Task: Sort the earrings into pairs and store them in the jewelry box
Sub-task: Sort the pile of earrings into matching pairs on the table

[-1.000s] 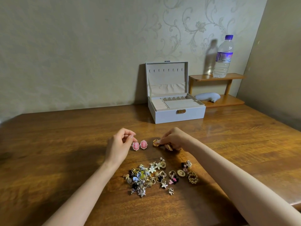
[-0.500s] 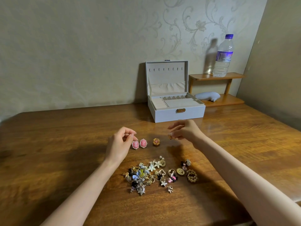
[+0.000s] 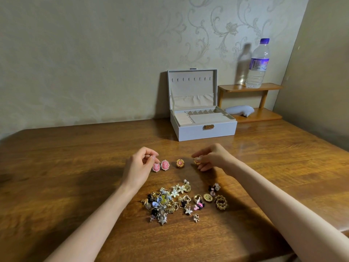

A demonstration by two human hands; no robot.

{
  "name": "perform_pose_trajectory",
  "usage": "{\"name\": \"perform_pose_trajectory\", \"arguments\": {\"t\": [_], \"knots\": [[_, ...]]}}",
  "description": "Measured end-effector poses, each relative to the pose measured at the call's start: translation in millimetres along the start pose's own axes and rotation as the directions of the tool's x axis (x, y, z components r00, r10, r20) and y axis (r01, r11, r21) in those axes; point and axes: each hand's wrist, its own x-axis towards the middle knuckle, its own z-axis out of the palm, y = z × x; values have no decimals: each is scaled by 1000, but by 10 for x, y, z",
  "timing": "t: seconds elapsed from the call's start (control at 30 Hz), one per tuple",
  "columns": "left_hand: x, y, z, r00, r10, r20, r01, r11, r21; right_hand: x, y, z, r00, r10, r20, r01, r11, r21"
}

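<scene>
Here, left of centre, the left hand (image 3: 140, 165) hovers over the desk (image 3: 56, 167), grip narrow, curled fingers holding nothing, tips just above a pink pair (image 3: 160, 165) lying side by side. Just right of the pair lies a gold earring (image 3: 180, 163). Below it, lower centre, sits a mixed pile (image 3: 179, 201). A second gold earring (image 3: 196, 161) is pinched in the grip of the right hand (image 3: 213, 157). Behind, the box (image 3: 205, 132) stands open by the wall; at upper right, a bottle (image 3: 257, 63) tops a shelf (image 3: 251, 87).
</scene>
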Motion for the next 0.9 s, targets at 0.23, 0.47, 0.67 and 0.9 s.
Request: {"name": "perform_pose_trajectory", "arguments": {"t": [0.23, 0.47, 0.67, 0.9], "knots": [[2, -1, -5, 1000, 1, -1, -1, 1000, 4, -13, -110, -57, 990, -134, 41, 139, 908, -395], [-3, 16, -10, 1000, 6, -3, -5, 1000, 12, 49, -140, 5, 942, -333, 26, 299, 805, -513], [-6, 31, -20, 1000, 20, 0, -20, 1000, 14, 5, -148, -122, 981, -193, 36, 185, 849, -495], [-23, 45, -17, 999, 20, 33, -21, 1000, 19, 72, -51, 70, 979, -206, -6, 180, 867, -464]]}}
